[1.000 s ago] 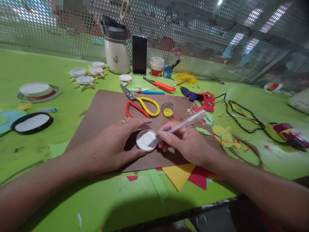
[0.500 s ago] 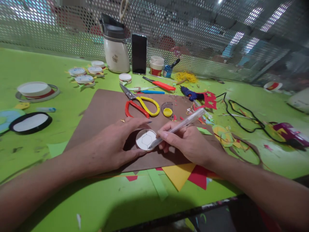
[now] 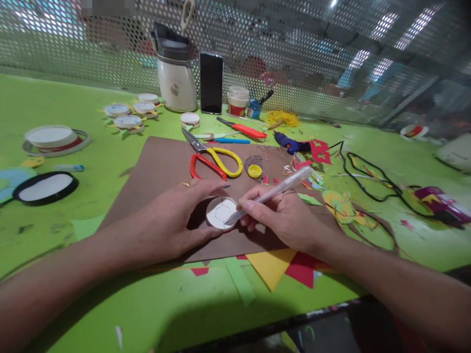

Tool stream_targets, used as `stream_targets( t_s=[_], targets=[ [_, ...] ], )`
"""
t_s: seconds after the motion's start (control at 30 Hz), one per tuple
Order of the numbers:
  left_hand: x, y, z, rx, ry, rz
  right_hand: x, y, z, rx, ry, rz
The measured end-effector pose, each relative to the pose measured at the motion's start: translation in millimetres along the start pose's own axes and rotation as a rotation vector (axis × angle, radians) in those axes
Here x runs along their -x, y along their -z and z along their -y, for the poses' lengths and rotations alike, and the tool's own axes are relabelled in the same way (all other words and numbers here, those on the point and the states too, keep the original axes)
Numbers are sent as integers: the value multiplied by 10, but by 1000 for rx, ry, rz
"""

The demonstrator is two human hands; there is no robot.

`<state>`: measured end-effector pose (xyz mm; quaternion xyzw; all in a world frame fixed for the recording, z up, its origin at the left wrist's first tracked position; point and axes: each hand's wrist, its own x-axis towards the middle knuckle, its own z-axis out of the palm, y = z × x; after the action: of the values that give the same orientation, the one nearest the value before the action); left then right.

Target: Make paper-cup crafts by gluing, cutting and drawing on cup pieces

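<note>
A small round white disc (image 3: 220,212) lies on the brown board (image 3: 140,181), with dark lines forming a hexagon on its top. My left hand (image 3: 172,215) curves around the disc's left side, thumb at the near edge and fingers at the far edge, holding it. My right hand (image 3: 281,213) grips a clear pen (image 3: 283,185), whose tip touches the disc at its right part, beside the hexagon. Just beyond my hands lie scissors (image 3: 213,156) with one red and one yellow handle, and a yellow cap (image 3: 254,170) on a clear protractor.
A red cutter (image 3: 248,130), a blue pen (image 3: 231,140) and a glue gun (image 3: 290,143) lie behind. A white jug (image 3: 177,83), a phone (image 3: 211,83) and a paint jar (image 3: 254,109) stand by the mesh. Several decorated discs (image 3: 128,122) sit at left; paper scraps (image 3: 274,267) lie in front.
The pen tip has shifted slightly left and up on the disc, toward the hexagon. My left hand keeps its hold on the disc.
</note>
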<state>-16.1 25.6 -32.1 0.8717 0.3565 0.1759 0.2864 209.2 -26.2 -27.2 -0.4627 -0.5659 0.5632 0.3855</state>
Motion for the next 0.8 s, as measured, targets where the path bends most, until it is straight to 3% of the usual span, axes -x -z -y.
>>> stream_targets(
  t_s=[0.1,0.8],
  targets=[
    [-1,11,-5,-68,-6,46,9,0,12,1,-4,11],
    [22,27,-16,-96,8,62,-43,13,-45,-156,26,-95]
  ],
)
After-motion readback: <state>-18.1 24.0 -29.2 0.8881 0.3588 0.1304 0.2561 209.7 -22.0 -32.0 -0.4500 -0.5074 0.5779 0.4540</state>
